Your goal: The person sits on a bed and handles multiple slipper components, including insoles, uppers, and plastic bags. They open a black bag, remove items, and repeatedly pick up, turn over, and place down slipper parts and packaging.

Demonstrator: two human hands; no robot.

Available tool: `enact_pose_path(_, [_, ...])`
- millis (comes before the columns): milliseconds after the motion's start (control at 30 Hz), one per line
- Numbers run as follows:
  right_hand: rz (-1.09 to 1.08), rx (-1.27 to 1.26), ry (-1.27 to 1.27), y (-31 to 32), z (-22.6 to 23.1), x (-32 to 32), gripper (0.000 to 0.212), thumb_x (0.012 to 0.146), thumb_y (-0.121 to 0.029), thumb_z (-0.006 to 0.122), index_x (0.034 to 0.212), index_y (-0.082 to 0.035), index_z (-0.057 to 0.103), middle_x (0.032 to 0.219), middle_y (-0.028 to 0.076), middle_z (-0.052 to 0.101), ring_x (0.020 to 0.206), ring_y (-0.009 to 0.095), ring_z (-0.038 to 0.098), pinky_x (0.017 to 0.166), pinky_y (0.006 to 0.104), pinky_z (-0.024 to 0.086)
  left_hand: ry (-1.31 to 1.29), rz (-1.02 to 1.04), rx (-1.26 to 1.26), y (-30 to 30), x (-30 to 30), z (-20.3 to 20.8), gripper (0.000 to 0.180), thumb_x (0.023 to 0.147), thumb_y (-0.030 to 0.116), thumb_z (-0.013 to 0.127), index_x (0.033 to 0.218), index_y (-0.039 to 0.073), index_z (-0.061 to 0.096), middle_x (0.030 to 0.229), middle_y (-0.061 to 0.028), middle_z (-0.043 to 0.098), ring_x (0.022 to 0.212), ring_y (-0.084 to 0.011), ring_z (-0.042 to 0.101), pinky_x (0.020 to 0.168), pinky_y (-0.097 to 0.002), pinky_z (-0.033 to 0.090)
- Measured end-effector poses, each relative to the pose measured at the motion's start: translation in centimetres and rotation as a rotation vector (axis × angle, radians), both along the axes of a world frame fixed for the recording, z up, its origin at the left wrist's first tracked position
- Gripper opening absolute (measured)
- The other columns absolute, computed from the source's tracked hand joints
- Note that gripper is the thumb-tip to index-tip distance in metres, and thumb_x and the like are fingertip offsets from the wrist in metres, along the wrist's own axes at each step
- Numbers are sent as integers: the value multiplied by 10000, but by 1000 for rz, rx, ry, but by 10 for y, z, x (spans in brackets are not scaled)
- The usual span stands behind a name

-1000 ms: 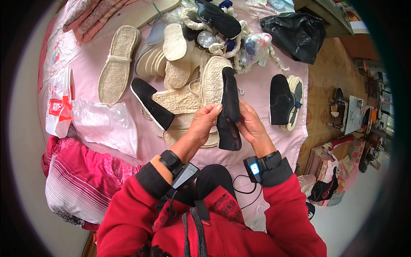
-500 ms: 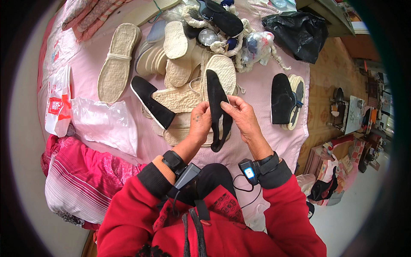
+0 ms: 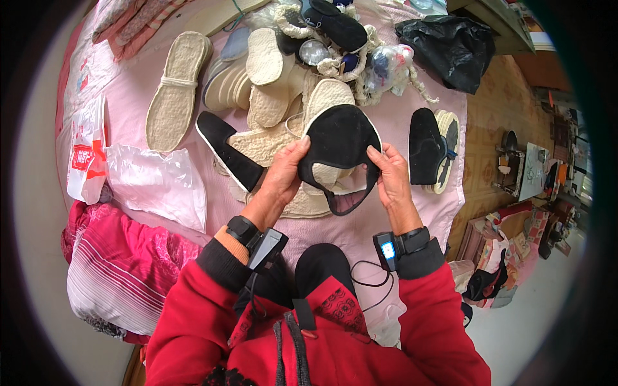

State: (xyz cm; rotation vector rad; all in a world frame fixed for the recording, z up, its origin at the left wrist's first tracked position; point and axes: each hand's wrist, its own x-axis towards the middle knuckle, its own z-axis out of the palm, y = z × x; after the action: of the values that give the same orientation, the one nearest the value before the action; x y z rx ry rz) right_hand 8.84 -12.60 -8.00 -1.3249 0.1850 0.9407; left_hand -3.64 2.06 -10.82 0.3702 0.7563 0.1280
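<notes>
A black cloth shoe upper (image 3: 341, 136) is spread wide between my hands, its opening toward me and a pinkish lining showing at the heel. My left hand (image 3: 285, 168) pinches its left edge; my right hand (image 3: 390, 175) pinches the right edge. Beneath and beyond it lie pale quilted soles (image 3: 330, 95), partly hidden by the upper. Left of my left hand, a black shoe upper with white edging (image 3: 225, 149) rests tilted on another light sole piece (image 3: 261, 147).
Further left is a pair of soles (image 3: 175, 90) tied with a band. At right, a black upper (image 3: 423, 145) lies beside stacked soles (image 3: 445, 154). A black plastic bag (image 3: 444, 48) sits at the far right, a clear plastic bag (image 3: 158, 183) at the left, all on pink cloth (image 3: 438, 219).
The black upper, folded narrow before, is now opened out wide. My right hand has moved right, away from my left, which has shifted slightly left.
</notes>
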Motion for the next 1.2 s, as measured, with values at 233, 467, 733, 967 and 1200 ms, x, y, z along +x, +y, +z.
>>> enact_pose_path(233, [1,-65,-78,3,-1,-2,107,783,-53,596,865,-30,533,770,21,596,619,58,544,542,179,462,5,102,92,0,-6,-3,195,880,208,477,901,39,572,839,-16,606,724,-74,553,679,-230,455])
enact_pose_path(467, [365,-127,-164,-7,2,4,99,777,-50,596,864,-28,556,734,-9,588,634,35,536,582,166,432,8,-130,38,12,-18,1,182,847,248,540,863,67,560,748,30,581,651,-54,529,605,-214,431])
enact_pose_path(733, [515,-32,-167,7,30,0,200,699,-7,643,879,-33,559,770,-16,580,691,44,532,627,178,426,-75,-331,294,12,-9,17,124,784,154,612,817,35,599,716,27,579,636,-41,504,611,-183,398])
enact_pose_path(967, [584,-97,-220,18,38,9,136,715,-33,642,819,-32,553,734,-5,584,629,48,530,577,174,424,-159,-235,136,2,-10,23,181,822,217,566,812,40,601,730,12,588,663,-57,519,637,-208,412])
enact_pose_path(1200, [232,71,63,13,17,-5,96,775,-89,613,816,-29,550,763,27,599,654,69,550,620,195,452,-80,-134,-63,-5,-3,21,250,856,258,505,946,34,569,888,-18,600,735,-96,558,709,-237,436])
